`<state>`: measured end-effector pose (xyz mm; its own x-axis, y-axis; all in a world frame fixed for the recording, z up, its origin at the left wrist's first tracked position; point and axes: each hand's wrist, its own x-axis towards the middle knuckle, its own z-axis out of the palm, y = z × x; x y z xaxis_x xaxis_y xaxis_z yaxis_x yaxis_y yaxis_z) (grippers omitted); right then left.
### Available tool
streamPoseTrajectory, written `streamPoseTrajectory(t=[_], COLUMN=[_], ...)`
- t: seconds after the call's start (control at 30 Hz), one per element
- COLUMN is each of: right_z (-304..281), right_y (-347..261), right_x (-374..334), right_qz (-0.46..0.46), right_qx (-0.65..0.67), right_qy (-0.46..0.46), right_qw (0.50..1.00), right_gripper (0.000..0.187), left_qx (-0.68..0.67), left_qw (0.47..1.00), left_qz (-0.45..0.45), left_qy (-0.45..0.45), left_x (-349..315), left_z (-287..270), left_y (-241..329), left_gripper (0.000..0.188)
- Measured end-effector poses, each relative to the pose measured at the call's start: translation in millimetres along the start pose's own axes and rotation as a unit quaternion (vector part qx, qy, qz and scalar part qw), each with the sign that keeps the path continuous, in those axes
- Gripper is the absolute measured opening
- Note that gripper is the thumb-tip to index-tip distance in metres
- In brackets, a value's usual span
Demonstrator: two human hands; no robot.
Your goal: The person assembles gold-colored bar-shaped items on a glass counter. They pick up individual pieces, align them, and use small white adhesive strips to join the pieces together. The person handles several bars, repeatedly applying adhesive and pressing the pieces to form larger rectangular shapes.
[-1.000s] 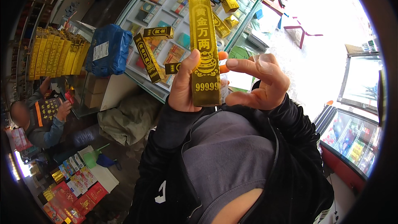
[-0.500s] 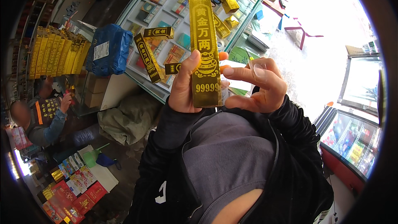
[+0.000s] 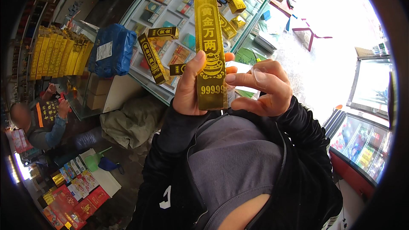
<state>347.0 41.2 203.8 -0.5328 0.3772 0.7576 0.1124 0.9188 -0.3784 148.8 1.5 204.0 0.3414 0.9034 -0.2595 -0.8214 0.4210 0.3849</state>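
Head view looks down on a tall, gold, rectangular box with shiny printed faces (image 3: 210,30), held upright in the air above the near edge of a glass-topped bench (image 3: 149,88). Of the two hands, the left hand (image 3: 188,87) is clamped on the lower half of this box, its thumb across the front and its fingers wrapped behind, with fingertips showing past the far side. The right hand (image 3: 270,87) is just beside the lower right edge, thumb and forefinger parted; the forefinger tip seems to meet that edge, though whether it presses cannot be told. A clear, tape-like strip (image 3: 258,76) clings to that forefinger. This strip could fold onto itself or stick to the skin, the likely cause being its thinness and the fingers' closeness. The glossy box could slide or tip, since only one hand carries it, gripped low, with its long upper part unsupported. Too firm a squeeze might dent the walls, which look like card. Were it to fall, it could knock the slim dark-and-gold box (image 3: 152,58) lying on the glass, near the small gold-topped box (image 3: 163,33) and the blue wrapped parcel (image 3: 111,51).
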Motion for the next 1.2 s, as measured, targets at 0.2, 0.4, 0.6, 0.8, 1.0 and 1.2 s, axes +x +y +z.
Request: streamPoseTrajectory(t=[0.2, 0.4, 0.6, 0.8, 1.0, 1.2], right_z=[1.9, 5.7, 5.1, 7.1, 6.7, 41.7], right_y=[-1.4, -7.8, -7.1, -13.4, -15.9, 40.5], right_x=[4.1, 7.9, 5.5, 0.0, 7.4, 11.3], right_qz=[-0.004, 0.018, 0.009, 0.0, 0.043, 0.18], right_qx=[0.001, 0.017, 0.028, 0.073, 0.064, 0.062], right_qy=[0.016, 0.039, 0.016, -0.015, -0.061, 0.002], right_qw=[1.0, 0.999, 0.999, 0.997, 0.995, 0.982], right_gripper=[0.071, 0.053, 0.048, 0.055, 0.058, 0.065], left_qx=[-0.003, 0.01, 0.015, 0.024, -0.046, -0.04], left_qw=[1.0, 1.0, 0.999, 0.996, 0.996, 0.985], left_qz=[0.002, 0.01, 0.021, 0.006, 0.062, 0.166], left_qy=[-0.003, 0.017, 0.027, 0.086, 0.038, 0.018], left_x=[-1.4, -4.7, -4.9, -4.0, -5.5, -34.1], left_z=[-1.5, -2.0, -5.0, -8.5, -20.1, -52.1], left_y=[0.5, 0.9, -1.3, 4.8, 1.7, 27.8], left_gripper=[0.057, 0.055, 0.056, 0.056, 0.053, 0.055])
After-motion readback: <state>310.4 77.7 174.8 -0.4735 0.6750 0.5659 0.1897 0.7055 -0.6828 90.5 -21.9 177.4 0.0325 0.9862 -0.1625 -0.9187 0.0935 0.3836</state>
